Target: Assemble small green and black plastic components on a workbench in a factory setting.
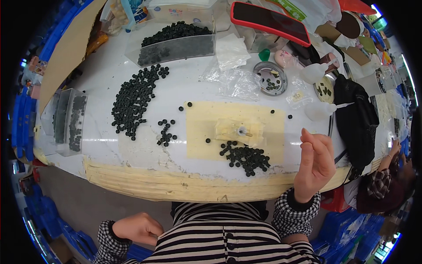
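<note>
Right hand [314, 167] hovers near the taped jig [231, 130], fingers [323, 148] pressed together (contents unclear), apparently mid-handling, needing steady aim; left hand [138, 228], grip indistinct.

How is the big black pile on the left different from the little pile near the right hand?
The big pile is long; the little pile is a short clump. The big pile lies on the white tabletop; the little pile lies partly on the yellow sheet. Both have small black pieces.
</note>
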A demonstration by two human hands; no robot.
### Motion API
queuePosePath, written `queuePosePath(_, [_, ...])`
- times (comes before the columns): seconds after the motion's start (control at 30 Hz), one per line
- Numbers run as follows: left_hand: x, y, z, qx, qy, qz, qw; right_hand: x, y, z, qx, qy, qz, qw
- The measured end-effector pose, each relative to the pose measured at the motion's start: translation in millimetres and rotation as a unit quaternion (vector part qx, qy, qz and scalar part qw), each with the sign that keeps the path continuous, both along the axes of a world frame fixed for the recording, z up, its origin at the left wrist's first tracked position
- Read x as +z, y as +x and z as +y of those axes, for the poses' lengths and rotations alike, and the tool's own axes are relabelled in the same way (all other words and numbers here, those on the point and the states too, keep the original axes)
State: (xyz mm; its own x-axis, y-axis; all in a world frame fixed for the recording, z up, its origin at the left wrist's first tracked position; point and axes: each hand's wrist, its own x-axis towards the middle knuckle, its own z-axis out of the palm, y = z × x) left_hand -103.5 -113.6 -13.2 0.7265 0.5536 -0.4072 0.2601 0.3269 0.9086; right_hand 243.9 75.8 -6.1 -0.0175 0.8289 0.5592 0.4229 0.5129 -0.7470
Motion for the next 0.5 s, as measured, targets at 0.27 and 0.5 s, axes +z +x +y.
queuePosePath(0.27, [-99, -13, -75, -0.047, -0.305, -0.093, 0.947, 2, -1, 2, 0.009, -0.002, -0.003, 1.0])
queuePosePath(0.5, [-128, -14, -91, -0.179, -0.218, 0.114, 0.953, 4, -1, 2, 0.006, -0.002, -0.017, 1.0])
